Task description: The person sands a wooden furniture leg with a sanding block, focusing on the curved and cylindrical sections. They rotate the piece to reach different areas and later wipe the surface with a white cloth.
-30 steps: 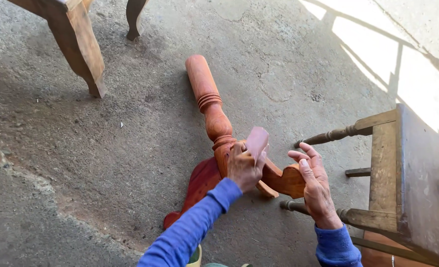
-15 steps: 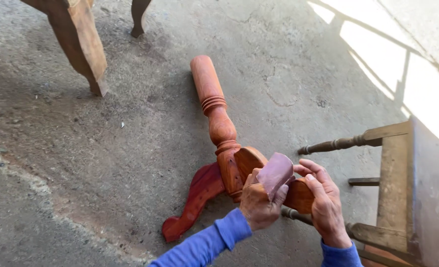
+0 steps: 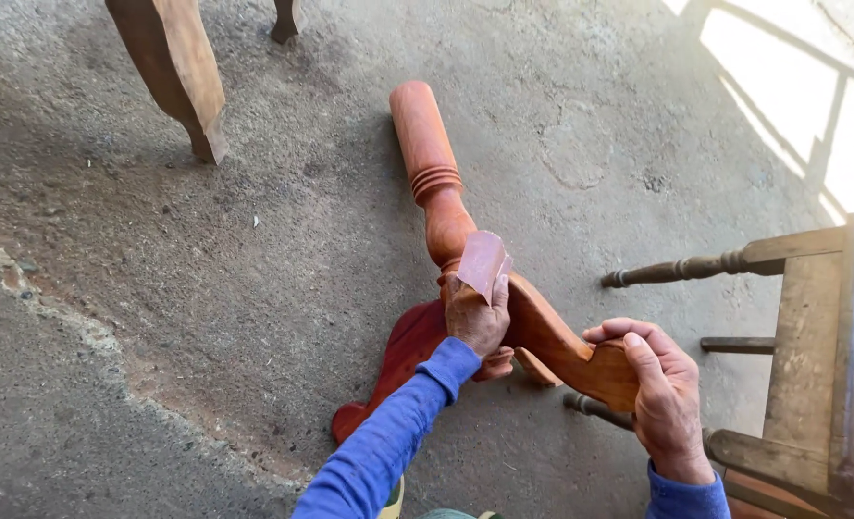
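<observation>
A reddish turned wooden pedestal (image 3: 432, 168) with curved feet lies on the concrete floor, its round column pointing away from me. My left hand (image 3: 475, 317) grips a folded piece of pinkish sandpaper (image 3: 482, 261) and presses it against the top of one curved foot (image 3: 552, 336), close to the column. My right hand (image 3: 653, 380) clasps the outer end of that same foot. Another red foot (image 3: 398, 360) rests flat on the floor beneath my blue left sleeve.
An old wooden chair or stool (image 3: 811, 327) with turned rungs stands at the right. A brown wooden furniture leg (image 3: 177, 72) stands at the upper left, with a darker leg (image 3: 285, 19) behind it. Sunlight patches the floor at the upper right.
My left hand with the sandpaper has slid down the foot toward my right hand and then back up toward the column. My right hand has kept its hold on the foot's end.
</observation>
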